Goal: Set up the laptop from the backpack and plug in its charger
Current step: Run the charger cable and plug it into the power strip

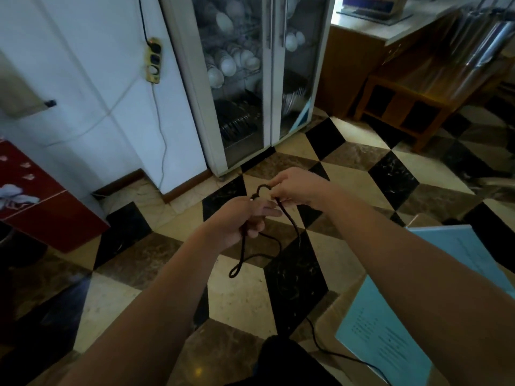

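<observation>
A black charger cable [291,222] runs between both hands above the checkered floor. My left hand [237,220] grips a bundled stretch of it, and a loop [237,268] hangs below the fist. My right hand [295,188] pinches the cable near its curved top. The rest of the cable trails down to the bottom right over a table edge. A yellowed power strip [153,60] hangs on the white wall at the upper left, with a black plug in its top socket. No laptop or backpack is in view.
A glass-door cabinet [242,79] full of bowls stands ahead. A red cabinet [36,204] is at the left, a wooden stand [401,107] with a steel urn at the right. Blue papers [395,324] lie on a table at the lower right.
</observation>
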